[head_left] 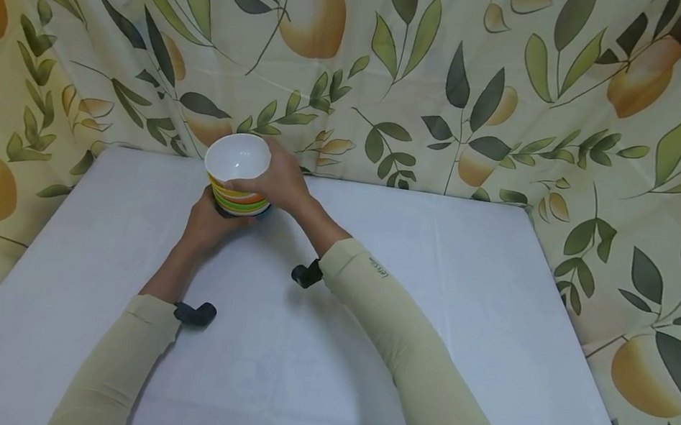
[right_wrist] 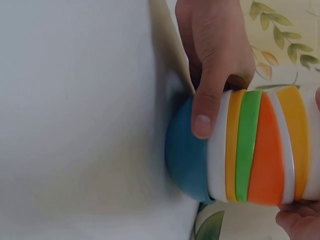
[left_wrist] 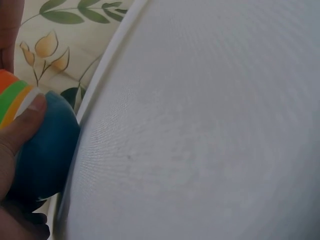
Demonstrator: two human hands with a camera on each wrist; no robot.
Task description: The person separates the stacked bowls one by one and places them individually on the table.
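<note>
Blue bowl point(right_wrist: 185, 155) at the bottom of a colour-banded stack point(right_wrist: 267, 155), by the table's point(head_left: 365, 318) far edge, left of centre. Left hand point(head_left: 211, 223) grips low, thumb at the blue rim; right hand point(head_left: 283, 179) grips near the top. I'd keep pressure light, rims level, so nothing wedges or slips. Patterned cloth point(head_left: 395, 104) behind

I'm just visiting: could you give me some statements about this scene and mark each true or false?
1. The left hand and the right hand both hold the stack of bowls. True.
2. The bottom bowl is orange. False: it is blue.
3. The top bowl is white inside. True.
4. The right hand is lower on the stack than the left. False: the left is lower.
5. The table covering is white. True.
</note>
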